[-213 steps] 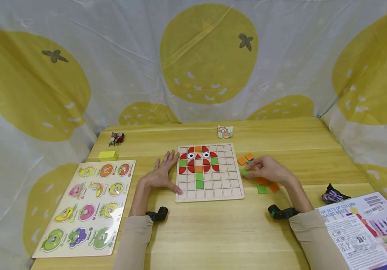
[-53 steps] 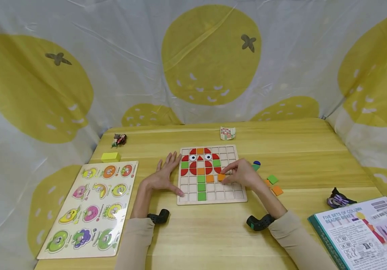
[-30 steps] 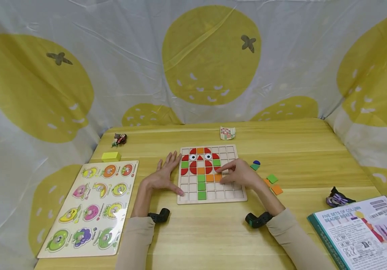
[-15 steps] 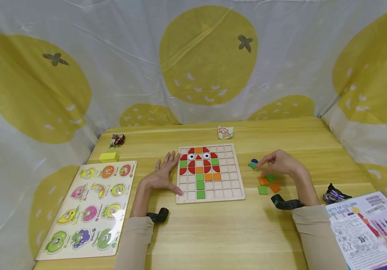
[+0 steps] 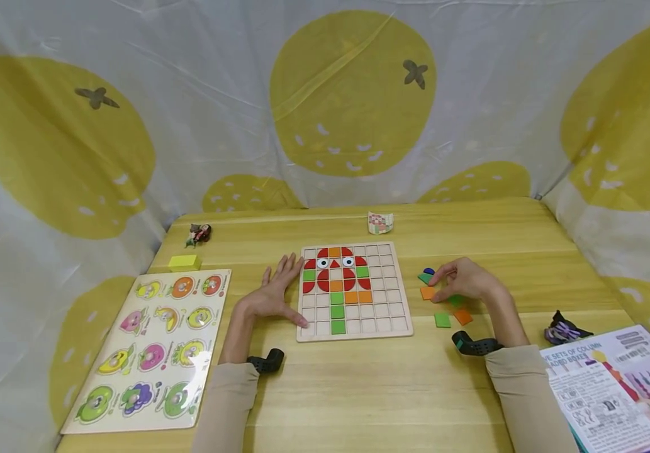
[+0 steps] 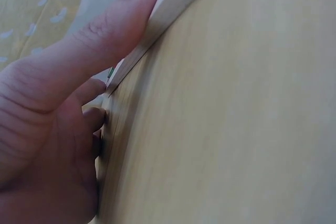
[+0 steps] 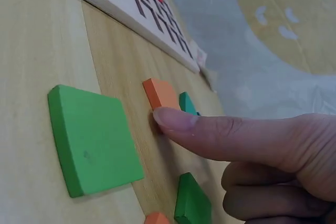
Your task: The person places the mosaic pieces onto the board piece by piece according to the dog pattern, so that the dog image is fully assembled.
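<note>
A square wooden grid board (image 5: 384, 309) lies mid-table, with red, white, orange and green tiles forming an owl-like figure and a green stem. My left hand (image 5: 270, 297) rests spread at its left side; in the left wrist view the thumb (image 6: 100, 40) lies on the board's edge. Right of the board, my right hand (image 5: 465, 280) pinches an orange square tile (image 5: 428, 293). In the right wrist view its thumb presses against that orange tile (image 7: 163, 94). Around it lie green tiles (image 5: 442, 320), another orange tile (image 5: 463, 316), and teal (image 5: 424, 277) and blue (image 5: 429, 271) pieces.
A fruit puzzle board (image 5: 149, 352) lies at left, below a yellow block (image 5: 184, 263) and small figures (image 5: 198, 234). A small pattern card (image 5: 380, 223) sits behind the grid board. At right are a printed box (image 5: 613, 384) and a dark purple bundle (image 5: 565, 330).
Over these seconds another green tile and two orange tiles came onto the board. My right hand left the board for the loose tiles and took hold of an orange one. The left hand stayed put.
</note>
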Available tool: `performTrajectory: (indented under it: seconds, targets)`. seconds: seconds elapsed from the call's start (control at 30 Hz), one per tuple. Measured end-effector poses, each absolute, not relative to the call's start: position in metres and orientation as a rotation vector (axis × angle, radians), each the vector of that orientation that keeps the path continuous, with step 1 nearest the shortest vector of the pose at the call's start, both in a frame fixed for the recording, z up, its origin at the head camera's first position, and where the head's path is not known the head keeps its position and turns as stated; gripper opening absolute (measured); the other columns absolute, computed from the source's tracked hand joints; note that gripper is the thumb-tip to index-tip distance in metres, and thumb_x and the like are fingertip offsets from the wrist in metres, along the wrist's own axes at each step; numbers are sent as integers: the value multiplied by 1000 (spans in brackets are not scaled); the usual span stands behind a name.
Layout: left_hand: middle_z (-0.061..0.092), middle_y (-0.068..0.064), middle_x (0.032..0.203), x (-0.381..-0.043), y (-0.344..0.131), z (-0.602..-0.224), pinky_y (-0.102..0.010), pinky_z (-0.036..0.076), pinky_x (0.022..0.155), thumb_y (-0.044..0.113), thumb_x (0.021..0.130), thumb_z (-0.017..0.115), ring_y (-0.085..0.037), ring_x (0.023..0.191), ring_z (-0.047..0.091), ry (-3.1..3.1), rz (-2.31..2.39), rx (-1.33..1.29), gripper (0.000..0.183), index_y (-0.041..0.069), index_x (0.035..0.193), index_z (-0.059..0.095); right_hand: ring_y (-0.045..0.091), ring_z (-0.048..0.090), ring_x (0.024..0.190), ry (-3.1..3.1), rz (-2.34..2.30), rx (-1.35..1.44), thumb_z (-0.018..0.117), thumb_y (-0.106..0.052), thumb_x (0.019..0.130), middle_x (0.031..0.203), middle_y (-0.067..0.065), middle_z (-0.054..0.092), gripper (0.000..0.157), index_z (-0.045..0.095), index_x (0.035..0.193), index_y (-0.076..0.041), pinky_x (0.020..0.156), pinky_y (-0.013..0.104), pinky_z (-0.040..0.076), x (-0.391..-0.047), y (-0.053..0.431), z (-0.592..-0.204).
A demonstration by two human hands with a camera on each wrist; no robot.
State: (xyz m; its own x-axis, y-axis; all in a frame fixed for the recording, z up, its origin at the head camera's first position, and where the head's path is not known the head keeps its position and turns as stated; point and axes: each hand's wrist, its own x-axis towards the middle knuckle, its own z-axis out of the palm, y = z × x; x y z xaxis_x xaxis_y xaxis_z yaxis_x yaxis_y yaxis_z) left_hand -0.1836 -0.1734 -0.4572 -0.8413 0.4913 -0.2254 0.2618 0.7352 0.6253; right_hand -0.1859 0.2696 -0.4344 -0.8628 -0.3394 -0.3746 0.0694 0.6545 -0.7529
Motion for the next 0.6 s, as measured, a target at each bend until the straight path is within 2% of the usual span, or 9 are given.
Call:
performTrajectory:
  seconds: [0.2, 0.33, 0.47, 0.6]
  targets:
    - [-11, -9, 164, -186, -175, -458, -59, -12, 118, 52, 53, 90, -30, 151, -16, 2561, 828, 586, 140, 17, 157, 3, 10, 31, 53, 2472, -1070, -228, 84, -20, 72, 59, -4, 37, 31, 72, 96, -4, 48, 22, 26, -186, 262, -433]
    - [-10, -10, 164, -186, -175, -456, -60, -12, 118, 51, 54, 90, -31, 151, -15, 2557, 848, 591, 139, 16, 157, 3, 9, 28, 52, 2469, -1140, -307, 82, -23, 76, 59, -4, 33, 29, 73, 98, -8, 49, 23, 27, -185, 248, -427]
    - [-11, -10, 164, -185, -174, -455, -59, -12, 118, 52, 52, 90, -30, 151, -16, 2546, 850, 582, 141, 17, 157, 2, 11, 31, 54, 2413, -1198, -406, 82, -27, 75, 60, -3, 35, 27, 73, 97, -14, 50, 23, 28, -179, 213, -421]
    - [-12, -9, 164, -185, -174, -456, -58, -13, 119, 53, 52, 90, -29, 151, -16, 2539, 852, 578, 142, 18, 157, 2, 11, 36, 55, 2342, -1174, -536, 83, -24, 74, 60, -2, 41, 24, 73, 94, -13, 51, 21, 29, -169, 169, -426]
